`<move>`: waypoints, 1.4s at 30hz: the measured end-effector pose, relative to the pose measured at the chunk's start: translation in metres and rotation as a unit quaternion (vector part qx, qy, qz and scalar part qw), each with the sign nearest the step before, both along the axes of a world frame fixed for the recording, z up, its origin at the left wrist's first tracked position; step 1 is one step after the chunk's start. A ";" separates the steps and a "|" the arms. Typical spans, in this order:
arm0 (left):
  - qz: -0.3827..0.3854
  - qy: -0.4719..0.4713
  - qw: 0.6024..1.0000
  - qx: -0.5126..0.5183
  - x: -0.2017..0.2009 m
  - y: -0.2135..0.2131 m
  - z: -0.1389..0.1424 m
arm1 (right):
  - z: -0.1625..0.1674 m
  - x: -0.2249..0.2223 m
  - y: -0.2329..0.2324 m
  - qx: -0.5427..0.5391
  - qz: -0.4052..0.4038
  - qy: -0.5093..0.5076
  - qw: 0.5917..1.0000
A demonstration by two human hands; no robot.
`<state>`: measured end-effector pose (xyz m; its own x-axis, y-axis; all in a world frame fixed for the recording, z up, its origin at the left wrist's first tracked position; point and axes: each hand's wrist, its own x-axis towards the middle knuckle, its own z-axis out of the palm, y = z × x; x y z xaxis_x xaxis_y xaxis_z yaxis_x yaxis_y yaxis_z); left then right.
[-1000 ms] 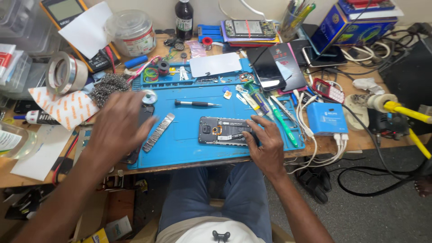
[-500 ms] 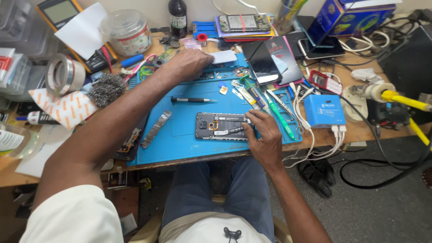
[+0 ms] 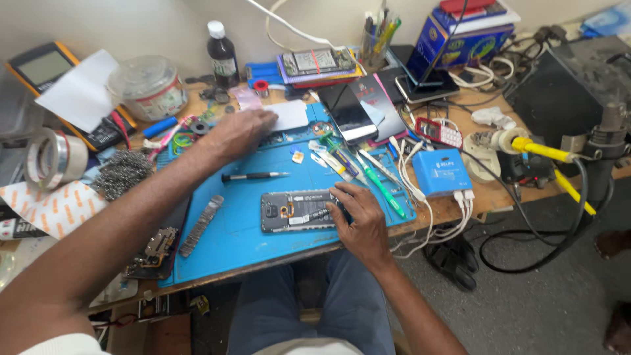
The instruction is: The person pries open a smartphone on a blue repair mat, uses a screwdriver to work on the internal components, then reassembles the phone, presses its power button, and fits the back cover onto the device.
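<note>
— Opened phone (image 3: 299,210), back off and insides showing: where does it lie?
— Flat on the blue work mat (image 3: 243,240), near the front edge of the bench, lengthwise left to right. The right hand (image 3: 358,220) rests on its right end, fingers curled down onto the frame and pressing it to the mat; it pins the phone rather than lifting it.
— Anything beside it?
— A grey metal strip (image 3: 200,225) lies slantwise to its left, well apart from it, and a loose circuit board (image 3: 154,248) sits at the mat's left edge. Just beyond the phone is a black-handled screwdriver (image 3: 253,176), untouched.
— And the left hand?
— The left hand (image 3: 240,131) reaches across to the far side of the mat, palm down, fingers spread flat on a white card (image 3: 289,115). It lies on the card; whether it pinches it, I cannot tell.
— Farther back?
— A dark bottle (image 3: 222,56) with a white cap against the wall, a clear tub (image 3: 144,85) to its left, and a tape roll (image 3: 56,158) at the far left.
</note>
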<state>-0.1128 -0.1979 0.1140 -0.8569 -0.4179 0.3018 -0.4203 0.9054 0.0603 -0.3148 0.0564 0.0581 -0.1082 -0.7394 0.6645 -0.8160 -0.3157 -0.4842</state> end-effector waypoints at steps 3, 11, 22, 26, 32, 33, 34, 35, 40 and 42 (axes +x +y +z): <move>-0.027 0.012 0.999 -0.028 -0.021 -0.003 0.007 | -0.002 -0.001 0.000 -0.001 0.007 -0.011 1.000; -0.154 0.019 0.988 0.009 -0.141 0.017 0.017 | 0.003 -0.001 0.002 -0.005 0.006 -0.021 1.000; -0.128 -0.007 0.991 -0.040 -0.178 0.014 0.035 | 0.000 -0.005 0.003 -0.010 0.018 -0.040 0.999; -0.150 0.097 0.982 -0.067 -0.165 -0.004 0.065 | 0.001 -0.004 0.002 -0.011 0.016 -0.034 0.999; -0.128 0.010 0.989 -0.070 -0.158 0.016 0.058 | -0.002 -0.004 0.002 -0.011 0.013 -0.028 0.999; -0.138 0.037 0.985 -0.093 -0.159 0.024 0.049 | -0.003 -0.005 0.002 -0.010 0.012 -0.028 1.000; -0.148 0.064 0.980 -0.116 -0.159 0.031 0.039 | -0.004 -0.004 0.002 -0.008 0.010 -0.027 1.000; -0.141 0.063 0.983 -0.099 -0.161 0.039 0.027 | -0.004 -0.004 0.002 -0.008 0.010 -0.027 1.000; -0.119 0.146 0.980 -0.061 -0.172 0.058 -0.013 | -0.003 0.003 0.001 -0.008 0.022 -0.036 0.999; -0.057 0.118 0.991 -0.028 -0.175 0.060 -0.020 | -0.002 0.007 0.001 -0.007 0.018 -0.023 1.000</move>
